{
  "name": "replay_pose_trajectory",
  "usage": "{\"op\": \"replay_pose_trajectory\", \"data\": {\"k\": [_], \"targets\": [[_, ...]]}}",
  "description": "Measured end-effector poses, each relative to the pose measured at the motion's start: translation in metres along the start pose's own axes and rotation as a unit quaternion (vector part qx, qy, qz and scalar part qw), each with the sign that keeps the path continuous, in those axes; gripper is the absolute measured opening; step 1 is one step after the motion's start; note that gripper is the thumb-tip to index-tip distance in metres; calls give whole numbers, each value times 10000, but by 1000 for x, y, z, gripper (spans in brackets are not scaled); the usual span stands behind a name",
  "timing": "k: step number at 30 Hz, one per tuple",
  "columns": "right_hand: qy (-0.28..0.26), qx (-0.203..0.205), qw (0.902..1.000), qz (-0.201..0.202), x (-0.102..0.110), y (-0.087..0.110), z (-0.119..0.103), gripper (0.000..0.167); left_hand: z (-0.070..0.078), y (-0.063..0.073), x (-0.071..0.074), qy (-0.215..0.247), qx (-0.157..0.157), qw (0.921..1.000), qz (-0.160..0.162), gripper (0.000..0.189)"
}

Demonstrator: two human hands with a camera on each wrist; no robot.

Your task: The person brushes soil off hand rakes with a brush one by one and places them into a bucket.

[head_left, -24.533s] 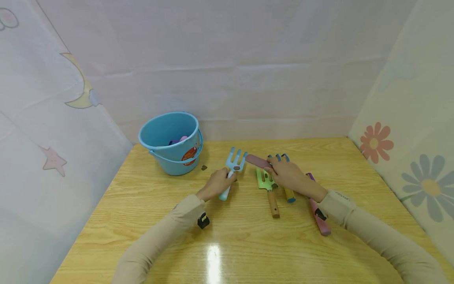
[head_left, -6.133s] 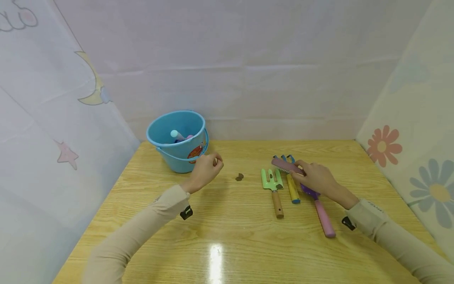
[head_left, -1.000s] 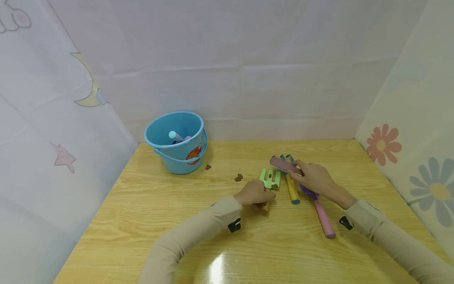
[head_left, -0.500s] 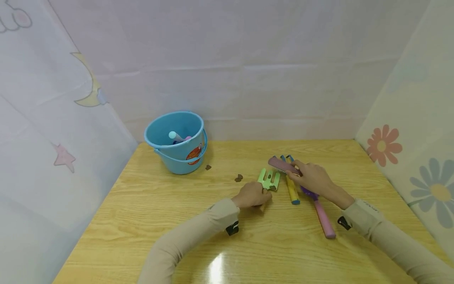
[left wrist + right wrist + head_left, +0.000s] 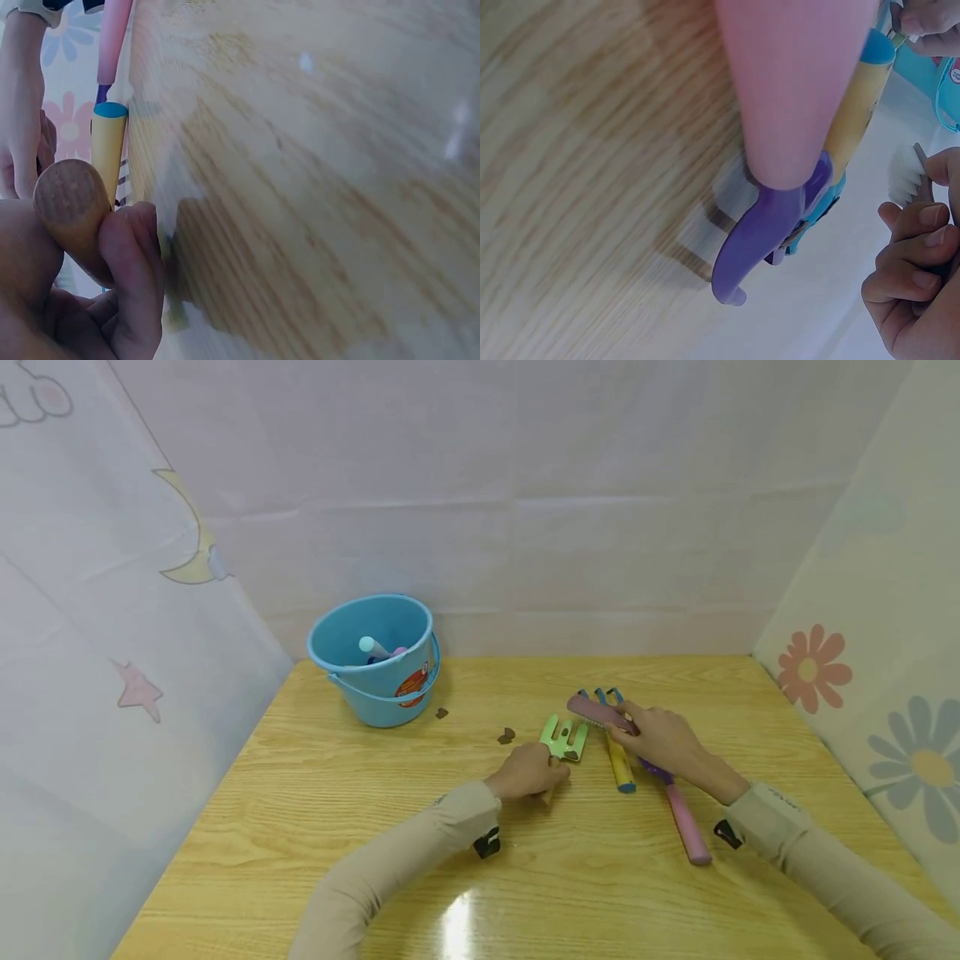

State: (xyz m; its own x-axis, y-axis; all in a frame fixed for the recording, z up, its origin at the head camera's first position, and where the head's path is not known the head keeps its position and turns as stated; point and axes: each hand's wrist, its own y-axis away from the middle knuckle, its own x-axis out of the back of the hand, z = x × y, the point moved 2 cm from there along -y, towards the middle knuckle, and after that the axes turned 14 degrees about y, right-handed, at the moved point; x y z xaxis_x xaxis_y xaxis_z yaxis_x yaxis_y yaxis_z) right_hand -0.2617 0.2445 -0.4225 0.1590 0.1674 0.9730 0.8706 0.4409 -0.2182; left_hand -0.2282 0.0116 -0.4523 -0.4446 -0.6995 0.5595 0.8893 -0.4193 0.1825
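Observation:
My left hand (image 5: 522, 772) grips the wooden handle of a green hand fork (image 5: 558, 743); the handle's round end (image 5: 73, 191) shows in the left wrist view. Brown specks lie on the fork's head. My right hand (image 5: 663, 739) holds a mauve brush (image 5: 596, 710), its white bristles (image 5: 904, 176) visible in the right wrist view. The brush is over a yellow-handled hand rake (image 5: 621, 766) with blue tines. Beside that rake lies a tool with a pink handle (image 5: 686, 822) and a purple head (image 5: 761, 240), partly hidden by my right hand in the head view.
A blue bucket (image 5: 367, 693) stands at the back left, with a pale-handled tool (image 5: 372, 648) and other pieces inside. Brown bits (image 5: 507, 737) lie on the wooden table (image 5: 360, 827) between bucket and fork. Fabric walls (image 5: 480, 527) enclose the back and sides.
Over the last second the green fork has shifted slightly left in my left hand. Earlier that hand held a light-blue fork, then was empty near the bucket, where a pale handle now shows.

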Motion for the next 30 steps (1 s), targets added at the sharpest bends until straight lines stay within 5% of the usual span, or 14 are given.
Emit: {"op": "replay_pose_trajectory", "data": {"k": [13, 30], "targets": [[25, 41, 10000, 22, -2, 0, -4, 45, -6, 2, 9, -254, -340, 9990, 171, 46], [-34, 455, 9989, 124, 6, -4, -23, 39, -17, 13, 30, 332, -566, 9976, 198, 38]]}}
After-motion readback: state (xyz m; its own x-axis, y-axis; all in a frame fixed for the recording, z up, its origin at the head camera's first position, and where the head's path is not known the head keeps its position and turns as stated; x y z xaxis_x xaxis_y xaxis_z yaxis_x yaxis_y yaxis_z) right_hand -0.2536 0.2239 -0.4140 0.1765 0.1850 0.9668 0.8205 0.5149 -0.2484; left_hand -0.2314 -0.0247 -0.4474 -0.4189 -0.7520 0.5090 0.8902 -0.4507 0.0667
